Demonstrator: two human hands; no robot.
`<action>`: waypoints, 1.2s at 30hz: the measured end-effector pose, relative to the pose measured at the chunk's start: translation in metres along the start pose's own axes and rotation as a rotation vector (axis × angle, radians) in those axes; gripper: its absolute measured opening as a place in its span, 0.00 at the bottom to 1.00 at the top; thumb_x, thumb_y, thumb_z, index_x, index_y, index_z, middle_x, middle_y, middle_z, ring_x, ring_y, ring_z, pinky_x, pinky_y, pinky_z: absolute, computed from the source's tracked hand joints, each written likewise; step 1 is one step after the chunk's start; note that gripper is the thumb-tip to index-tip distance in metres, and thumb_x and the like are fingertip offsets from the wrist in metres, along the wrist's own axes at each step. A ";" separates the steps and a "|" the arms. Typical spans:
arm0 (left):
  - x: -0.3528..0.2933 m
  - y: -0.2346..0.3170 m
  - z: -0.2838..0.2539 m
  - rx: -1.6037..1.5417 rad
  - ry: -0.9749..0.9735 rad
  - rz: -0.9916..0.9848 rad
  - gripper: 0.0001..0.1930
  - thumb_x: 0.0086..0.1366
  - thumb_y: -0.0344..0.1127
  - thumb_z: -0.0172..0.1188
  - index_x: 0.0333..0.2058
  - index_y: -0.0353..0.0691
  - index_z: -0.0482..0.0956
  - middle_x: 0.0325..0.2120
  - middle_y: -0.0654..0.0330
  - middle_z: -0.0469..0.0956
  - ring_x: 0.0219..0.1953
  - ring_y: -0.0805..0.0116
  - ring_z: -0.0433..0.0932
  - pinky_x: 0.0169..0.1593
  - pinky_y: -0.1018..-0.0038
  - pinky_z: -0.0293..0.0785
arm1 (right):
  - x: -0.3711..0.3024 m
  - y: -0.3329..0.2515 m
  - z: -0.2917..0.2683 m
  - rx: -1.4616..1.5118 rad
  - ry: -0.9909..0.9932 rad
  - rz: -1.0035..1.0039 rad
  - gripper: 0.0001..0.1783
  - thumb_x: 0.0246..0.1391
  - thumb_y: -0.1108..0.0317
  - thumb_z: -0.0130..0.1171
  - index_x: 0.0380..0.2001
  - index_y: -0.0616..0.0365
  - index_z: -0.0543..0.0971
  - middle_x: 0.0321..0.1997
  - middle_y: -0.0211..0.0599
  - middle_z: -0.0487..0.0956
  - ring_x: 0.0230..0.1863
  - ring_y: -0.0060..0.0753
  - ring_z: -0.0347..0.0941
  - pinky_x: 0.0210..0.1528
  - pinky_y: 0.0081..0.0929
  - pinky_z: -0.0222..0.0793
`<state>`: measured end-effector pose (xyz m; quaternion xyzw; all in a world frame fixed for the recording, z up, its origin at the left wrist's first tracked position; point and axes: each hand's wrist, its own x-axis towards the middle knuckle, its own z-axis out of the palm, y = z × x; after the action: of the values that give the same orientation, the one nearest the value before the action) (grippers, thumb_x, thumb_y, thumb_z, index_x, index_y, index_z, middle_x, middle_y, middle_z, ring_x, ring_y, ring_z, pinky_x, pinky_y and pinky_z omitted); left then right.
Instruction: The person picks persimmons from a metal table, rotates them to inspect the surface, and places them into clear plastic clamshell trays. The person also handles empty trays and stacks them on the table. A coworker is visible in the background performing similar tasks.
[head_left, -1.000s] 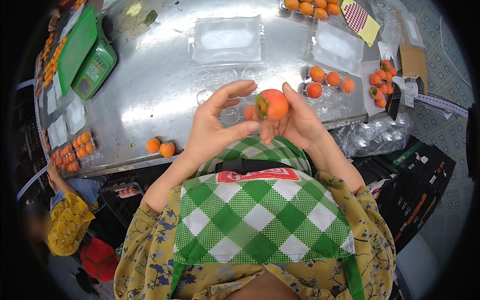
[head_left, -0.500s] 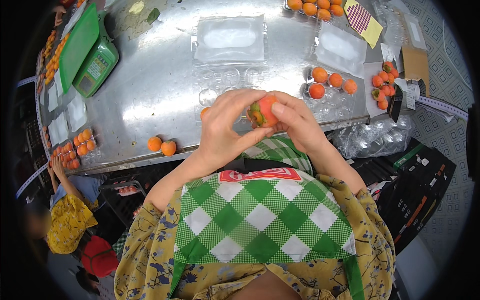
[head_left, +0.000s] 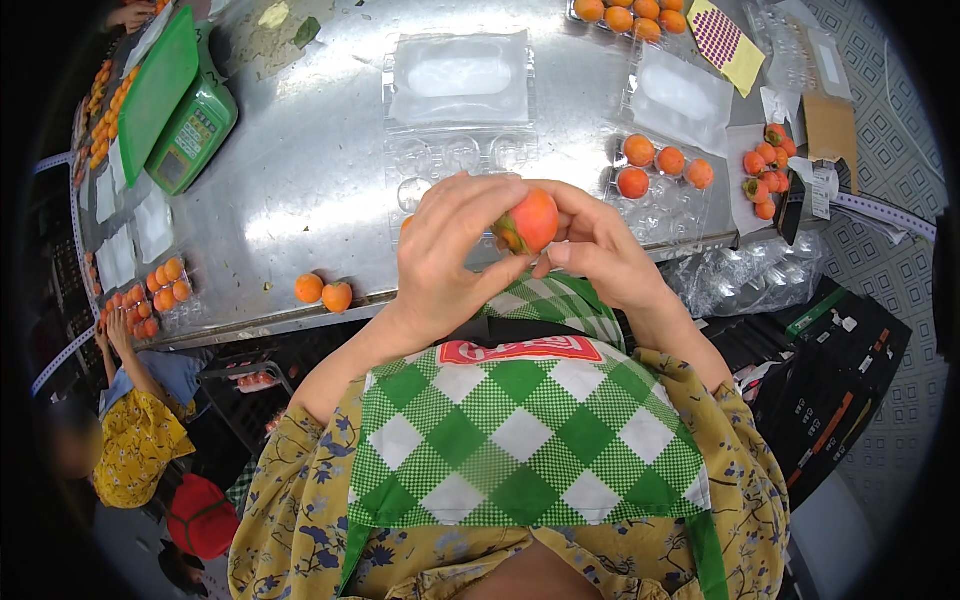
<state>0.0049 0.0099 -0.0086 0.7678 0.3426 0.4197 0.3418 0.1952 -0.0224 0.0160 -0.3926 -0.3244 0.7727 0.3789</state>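
Observation:
Between my two hands, over the near edge of the metal table, is an orange-red persimmon (head_left: 536,219) with a green leafy cap turned to the left. My left hand (head_left: 440,240) grips it by the cap side, fingers over the top and thumb below. Curled round its right side is my right hand (head_left: 605,250), with the thumb bent in underneath. Just beyond my hands lies a clear plastic tray (head_left: 462,155) with round hollows. Part of an orange fruit shows behind my left hand.
Two persimmons (head_left: 323,292) lie left at the table edge. Right, a clear tray (head_left: 665,215) holds several; more sit in a pile (head_left: 768,170). A green scale (head_left: 190,140) stands far left. A co-worker's hands (head_left: 118,335) touch packed fruit at the left.
The persimmon has turned in my hands, so more smooth skin and less of the cap shows. My right thumb has slid from its front down to below it.

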 end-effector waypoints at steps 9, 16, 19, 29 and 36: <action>-0.001 0.001 0.003 0.088 0.024 0.124 0.36 0.39 0.24 0.72 0.52 0.41 0.72 0.45 0.58 0.78 0.46 0.60 0.78 0.54 0.57 0.70 | 0.000 0.002 0.003 -0.044 0.048 -0.045 0.28 0.57 0.62 0.55 0.58 0.63 0.66 0.48 0.35 0.75 0.45 0.22 0.72 0.38 0.19 0.71; -0.003 0.000 0.006 0.135 0.035 0.165 0.35 0.41 0.26 0.72 0.52 0.40 0.73 0.45 0.59 0.78 0.45 0.62 0.78 0.55 0.57 0.69 | 0.002 0.004 0.008 -0.069 0.133 -0.006 0.24 0.58 0.60 0.57 0.53 0.64 0.70 0.44 0.34 0.76 0.42 0.22 0.73 0.40 0.20 0.72; -0.003 0.003 0.004 0.118 0.011 0.116 0.33 0.41 0.26 0.72 0.50 0.39 0.75 0.44 0.57 0.79 0.45 0.60 0.79 0.55 0.57 0.70 | 0.000 0.005 0.007 -0.114 0.093 -0.094 0.25 0.57 0.63 0.58 0.54 0.66 0.69 0.46 0.36 0.76 0.45 0.24 0.73 0.46 0.23 0.71; -0.005 0.004 0.002 0.031 0.011 -0.027 0.32 0.41 0.27 0.74 0.49 0.35 0.76 0.45 0.53 0.78 0.48 0.56 0.77 0.53 0.63 0.73 | -0.006 -0.002 0.004 -0.036 0.052 -0.029 0.29 0.55 0.72 0.55 0.59 0.67 0.64 0.52 0.39 0.74 0.50 0.26 0.73 0.50 0.25 0.70; -0.006 0.004 0.001 -0.073 0.010 -0.144 0.31 0.43 0.29 0.74 0.50 0.35 0.75 0.45 0.53 0.78 0.48 0.58 0.77 0.50 0.67 0.74 | -0.010 -0.005 -0.002 -0.031 0.059 -0.010 0.25 0.56 0.76 0.53 0.57 0.65 0.67 0.46 0.37 0.77 0.45 0.23 0.74 0.46 0.23 0.72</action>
<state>0.0040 0.0030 -0.0079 0.7261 0.3832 0.4100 0.3972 0.2026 -0.0279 0.0224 -0.4193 -0.3271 0.7537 0.3861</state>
